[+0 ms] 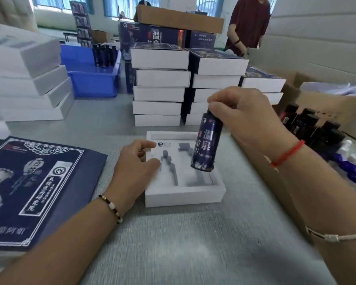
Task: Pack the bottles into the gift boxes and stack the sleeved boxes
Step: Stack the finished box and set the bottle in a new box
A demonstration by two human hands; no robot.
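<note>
Grey table [193, 243] bears an open gift box [185, 194]; right hand [245, 118] grips a bottle [207, 147].

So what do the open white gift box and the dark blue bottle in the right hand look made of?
The open white gift box looks like matte cardboard: flat walls, crisp edges, with a moulded white insert, maybe foam. The dark blue bottle has a glossy printed wrap showing highlights; whether glass or plastic lies beneath, I cannot tell.

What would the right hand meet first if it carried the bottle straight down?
Probably the right-hand recess of the open white gift box; the right hand holds the dark blue labelled bottle just above it, though depth is uncertain.
</note>
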